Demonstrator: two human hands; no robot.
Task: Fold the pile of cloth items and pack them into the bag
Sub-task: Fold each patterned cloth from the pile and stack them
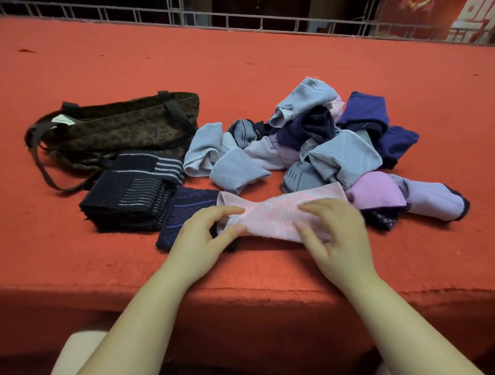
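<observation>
A red felt-covered counter [96, 66] carries everything, with a pale lattice railing [235, 22] along its far edge and a red panel with white pattern [473, 14] beyond at the far right. At the left lies a dark camouflage-print tote bag [121, 130] on its side, its brown straps [39, 166] trailing toward the near edge. Just in front of the bag sits a stack of folded dark cloths [129, 197] with pale stripes, and touching its right side lies a folded navy cloth with a purple diamond weave [185, 212]. The left hand [203, 239] rests over the near corner of that navy piece, and its thumb and fingers pinch the left end of a pink cloth [275, 214]. The pink cloth lies stretched flat across the counter near the front edge, gathered narrow where the left hand holds it, with a faint pale pattern on it. The right hand [335, 237], blurred, lies on the pink cloth's right part with fingers spread and bent, pressing it down. Behind and to the right rises the unfolded pile of cloths [323, 145]: light blue, lilac, grey-striped and deep blue pieces crumpled over one another, with one lilac piece with a dark trim [432, 200] at the near right.
</observation>
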